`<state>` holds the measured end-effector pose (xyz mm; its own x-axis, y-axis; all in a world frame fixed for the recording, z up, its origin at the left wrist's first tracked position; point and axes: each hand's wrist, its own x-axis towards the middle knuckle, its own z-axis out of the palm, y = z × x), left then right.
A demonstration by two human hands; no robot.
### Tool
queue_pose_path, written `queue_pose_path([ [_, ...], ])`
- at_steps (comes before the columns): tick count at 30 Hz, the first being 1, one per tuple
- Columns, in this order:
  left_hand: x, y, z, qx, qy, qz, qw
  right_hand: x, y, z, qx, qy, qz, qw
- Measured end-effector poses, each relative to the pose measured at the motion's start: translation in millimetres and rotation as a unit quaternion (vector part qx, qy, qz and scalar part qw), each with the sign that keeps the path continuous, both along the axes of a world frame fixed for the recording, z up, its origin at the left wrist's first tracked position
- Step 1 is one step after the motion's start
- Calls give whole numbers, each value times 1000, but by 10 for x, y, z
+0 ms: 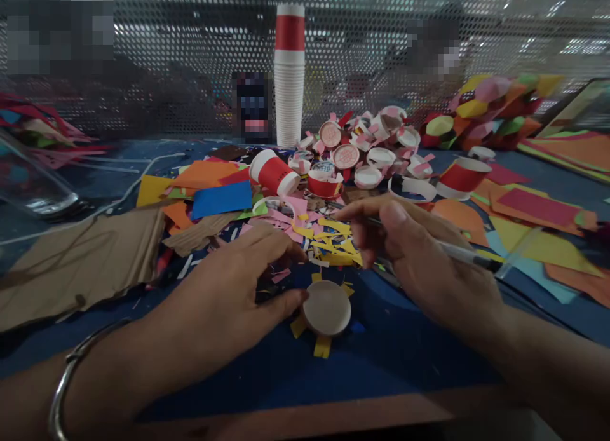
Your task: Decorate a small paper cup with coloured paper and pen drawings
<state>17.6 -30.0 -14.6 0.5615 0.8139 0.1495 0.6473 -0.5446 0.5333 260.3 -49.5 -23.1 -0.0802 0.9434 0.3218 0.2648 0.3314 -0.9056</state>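
A round pale paper cup base (pixel 326 307) lies on the blue tabletop in front of me, with yellow paper tabs sticking out around its edge. My left hand (pixel 248 276) is at its left, thumb tip at the rim and the fingers apart, curved over the scraps. To the right, my right hand (pixel 414 257) hovers with fingers curled. A slim grey pen (pixel 464 255) passes through that hand, its back end showing behind it; the fingers hide its middle. Yellow paper strips (pixel 333 241) and pink scraps lie between the hands.
A tall stack of paper cups (pixel 289 98) stands at the back before a perforated screen. Right of it is a heap of cut cup bases (pixel 366 152). Cardboard (pixel 86 263) lies left, coloured paper (pixel 538 212) right. A glass vessel (pixel 42 187) and white cord sit at far left.
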Motion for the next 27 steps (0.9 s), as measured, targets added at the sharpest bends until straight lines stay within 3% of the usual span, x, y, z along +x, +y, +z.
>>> queue_pose_path([
  [2, 6, -24, -10, 18, 0, -24, 1000, 6, -54, 6, 13, -35, -13, 999],
  [7, 86, -47, -88, -40, -17, -37, 998, -21, -133, 58, 9, -78, -24, 997],
  [16, 139, -15, -126, -73, -38, -38, 996, -110, -139, 77, -51, -104, 67, 991],
  [27, 160, -23, -236, -76, -51, -40, 995, -69, -143, -4, -44, -141, 74, 986],
])
